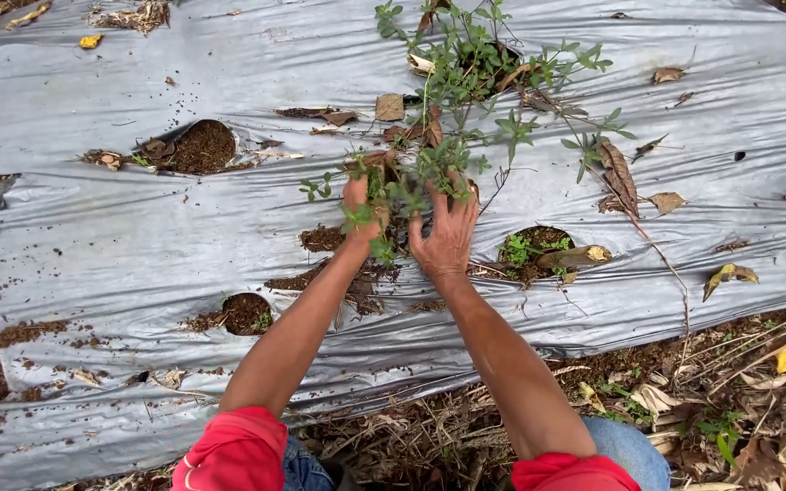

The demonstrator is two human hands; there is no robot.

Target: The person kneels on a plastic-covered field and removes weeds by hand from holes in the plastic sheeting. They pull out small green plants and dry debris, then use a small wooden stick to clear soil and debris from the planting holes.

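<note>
Across the whole bed in front of you stretches a silver-grey plastic mulch sheet (138, 245), wrinkled, glossy and dusted with crumbs of dark soil. Round planting holes are cut through it; one hole (204, 145) up to your left shows only brown, grainy earth, and another hole (539, 245) just right of your hands holds small green sprouts and a curled yellowish husk. Along the near edge runs bare ground with dry straw (429, 436), fibrous and tangled.

A leafy weed (466, 73) sprawls from the top of the sheet down to your hands, thin-stemmed, with small narrow green leaves. Its lower stems pass between your two hands, near the middle hole.

Your left hand (359, 211) is curled around a clump of those stems, fingers closed on them as far as the leaves let you see. Your right hand (446, 235) sits just beside it, fingers spread and pressed into the foliage, loosely open rather than clenched.

Dry brown leaves (619, 173), brittle and curled, lie scattered on the plastic to the right.
</note>
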